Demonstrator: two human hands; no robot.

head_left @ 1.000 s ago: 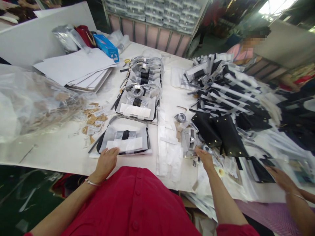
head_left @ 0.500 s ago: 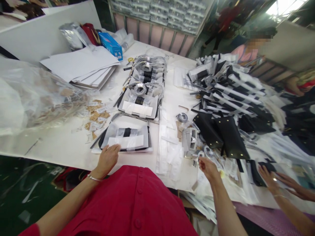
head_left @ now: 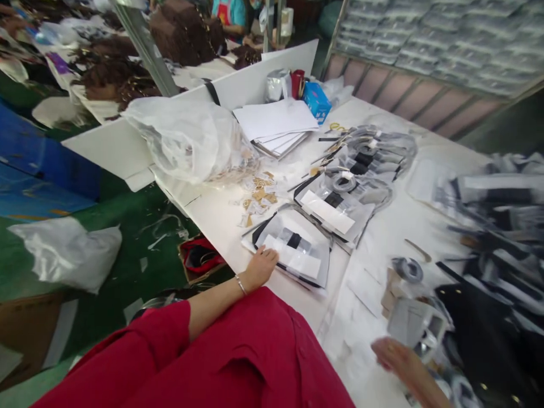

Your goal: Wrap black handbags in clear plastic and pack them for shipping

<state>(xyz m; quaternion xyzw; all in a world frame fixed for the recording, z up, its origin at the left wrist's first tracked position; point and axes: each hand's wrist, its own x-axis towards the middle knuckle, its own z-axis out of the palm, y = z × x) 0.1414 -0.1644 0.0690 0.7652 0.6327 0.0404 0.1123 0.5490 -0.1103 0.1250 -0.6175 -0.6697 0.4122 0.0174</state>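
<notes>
My left hand [head_left: 260, 265] rests near the table edge with its fingers on the near corner of a flat black-and-clear packaged item [head_left: 294, 253] that carries a white label. Behind it lies a row of similar packaged items [head_left: 340, 198] running away from me. My right hand [head_left: 397, 358] is at the lower right, blurred by motion, close to a small grey tape dispenser [head_left: 414, 323]; its fingers cannot be made out. Black bags [head_left: 488, 334] lie to the right of it, also blurred.
A big clear plastic bag [head_left: 191, 139] and scattered brown tags [head_left: 257, 195] sit to the left on the white table [head_left: 221, 218]. A paper stack [head_left: 276, 124] and blue box [head_left: 317, 101] stand further back. A red basket [head_left: 199, 258] is on the green floor below.
The view has swung sharply to the left, showing the floor and another table. My left hand stays on the packaged item; my right hand has drawn back toward me.
</notes>
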